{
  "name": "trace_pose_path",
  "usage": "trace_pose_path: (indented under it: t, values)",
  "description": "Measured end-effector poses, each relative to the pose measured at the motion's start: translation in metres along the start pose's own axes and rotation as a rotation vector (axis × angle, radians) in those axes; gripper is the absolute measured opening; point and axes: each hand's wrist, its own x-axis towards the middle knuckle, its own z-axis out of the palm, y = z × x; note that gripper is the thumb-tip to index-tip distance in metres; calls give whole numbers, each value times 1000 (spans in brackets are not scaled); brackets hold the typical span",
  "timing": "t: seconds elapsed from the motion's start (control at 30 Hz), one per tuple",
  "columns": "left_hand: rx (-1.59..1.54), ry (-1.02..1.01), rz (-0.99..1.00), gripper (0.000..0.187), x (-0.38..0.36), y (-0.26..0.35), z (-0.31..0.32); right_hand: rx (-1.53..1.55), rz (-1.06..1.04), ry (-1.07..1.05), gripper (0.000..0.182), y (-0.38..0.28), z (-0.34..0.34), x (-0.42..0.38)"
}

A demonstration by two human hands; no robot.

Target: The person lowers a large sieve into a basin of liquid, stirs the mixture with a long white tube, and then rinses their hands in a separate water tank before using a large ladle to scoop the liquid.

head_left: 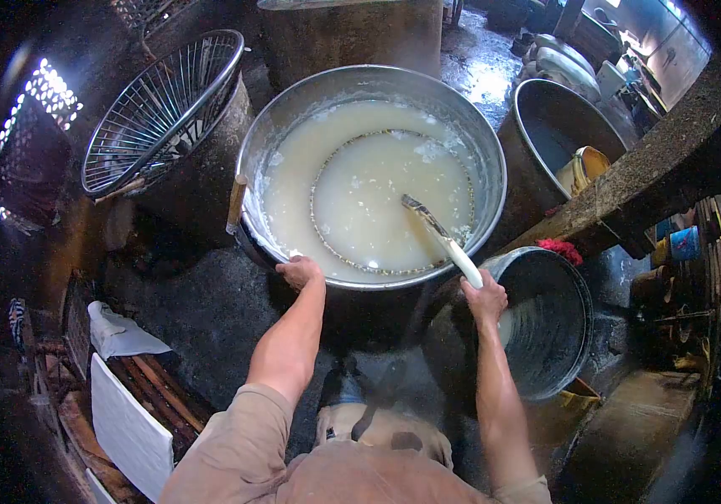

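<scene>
A large round metal vat (247, 160) stands in front of me, filled with cloudy, pale liquid (377, 185) with white bits floating on it. A thin, beaded-looking ring (313, 202), perhaps the rim of a submerged basket or sieve, shows at the liquid's surface. My left hand (299, 271) is closed on the vat's near rim, left of centre. My right hand (485, 298) grips a long white handle (463, 260) at the near right. Its darker, worn far end (419, 208) reaches over the liquid; whether anything is attached below is hidden.
A wire basket (163, 109) sits atop a drum at left. Right of the vat are a dark drum (579, 294) and another tub (537, 118) holding a yellowish container (587, 164). A thick beam (629, 185) slants across the right. White board (129, 424) leans at lower left.
</scene>
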Motion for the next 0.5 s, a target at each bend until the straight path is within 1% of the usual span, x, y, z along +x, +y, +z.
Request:
trace_pose_path:
  t: [0.17, 0.47, 0.5]
  values:
    - [-11, -32, -13, 31, -5, 4, -6, 6, -3, -6, 33, 0, 0, -1]
    - [9, 15, 14, 30, -2, 1, -1, -5, -1, 21, 33, -3, -2, -1]
    - [15, 10, 14, 30, -2, 1, -1, 0, 18, 0, 35, -3, -3, -1]
